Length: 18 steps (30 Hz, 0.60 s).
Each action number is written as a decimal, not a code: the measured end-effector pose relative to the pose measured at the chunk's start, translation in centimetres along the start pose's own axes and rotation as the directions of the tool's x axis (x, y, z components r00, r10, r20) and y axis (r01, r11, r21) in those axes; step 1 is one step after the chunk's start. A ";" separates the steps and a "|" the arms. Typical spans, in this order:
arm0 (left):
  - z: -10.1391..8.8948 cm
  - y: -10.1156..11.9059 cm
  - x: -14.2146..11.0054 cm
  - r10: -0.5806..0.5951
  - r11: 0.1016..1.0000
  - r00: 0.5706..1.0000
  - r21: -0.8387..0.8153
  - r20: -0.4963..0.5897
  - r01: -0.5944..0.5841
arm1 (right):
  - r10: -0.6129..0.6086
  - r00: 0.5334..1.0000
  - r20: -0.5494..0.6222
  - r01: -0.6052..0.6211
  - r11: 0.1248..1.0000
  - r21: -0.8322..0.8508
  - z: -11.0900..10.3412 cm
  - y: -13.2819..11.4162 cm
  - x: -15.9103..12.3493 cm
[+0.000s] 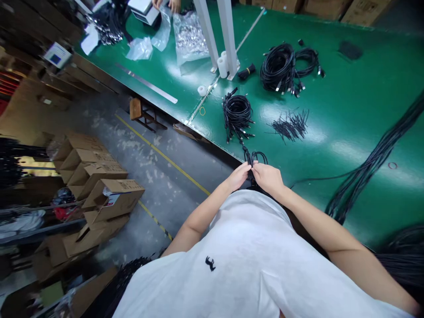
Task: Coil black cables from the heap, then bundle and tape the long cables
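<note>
At the near edge of the green table, my left hand and my right hand meet around a small coiled black cable. The fingers of both hands are closed on it, pinching it near its middle; what the fingertips do in detail is too small to make out. Just beyond my hands lies a round bundle of coiled black cables with connector ends sticking out. To its right is a loose pile of short black ties.
Larger cable coils lie farther back. Long black cables run across the right side. White posts rise from the table beside white rolls. A metal ruler lies left. Another person's hands show at the top. Cardboard boxes stand left.
</note>
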State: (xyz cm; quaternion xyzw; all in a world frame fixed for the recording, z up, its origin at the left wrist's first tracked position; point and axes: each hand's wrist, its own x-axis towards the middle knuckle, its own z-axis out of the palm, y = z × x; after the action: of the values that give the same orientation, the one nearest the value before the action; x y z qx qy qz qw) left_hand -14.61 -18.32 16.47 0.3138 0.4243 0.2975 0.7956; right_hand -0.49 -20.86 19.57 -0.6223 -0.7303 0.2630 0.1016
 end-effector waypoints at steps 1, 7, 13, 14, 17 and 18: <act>0.3 0.0 -0.3 0.025 1.000 0.999 -0.004 -0.030 -0.025 | 0.044 0.999 -0.023 -0.040 0.990 0.138 0.3 0.0 -0.4; 1.3 0.1 -1.1 0.091 0.980 0.995 0.183 -0.028 -0.085 | 0.158 0.910 0.383 -0.410 0.214 0.886 2.0 1.0 -1.6; 1.9 0.7 -1.1 0.069 0.974 0.990 0.205 0.121 -0.093 | -0.030 0.863 0.504 -0.505 -0.046 0.862 1.7 2.2 -1.8; 2.1 0.8 -1.1 0.060 0.972 0.990 0.219 0.125 -0.087 | -0.046 0.855 0.516 -0.518 -0.044 0.854 1.6 2.7 -2.0; 2.8 1.3 -1.1 0.040 0.963 0.993 0.261 0.107 -0.066 | -0.032 0.841 0.539 -0.535 0.085 0.840 1.4 5.7 -2.9; 3.2 1.6 -1.2 0.036 0.966 0.994 0.252 0.100 -0.060 | 0.042 0.860 0.508 -0.509 0.137 0.850 1.4 7.2 -3.2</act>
State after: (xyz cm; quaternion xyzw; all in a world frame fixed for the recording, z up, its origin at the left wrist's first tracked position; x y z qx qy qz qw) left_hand -12.74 -18.98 19.62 0.4374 0.4132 0.2446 0.7604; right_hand 5.61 -23.66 15.29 -0.4797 -0.2698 0.7862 0.2810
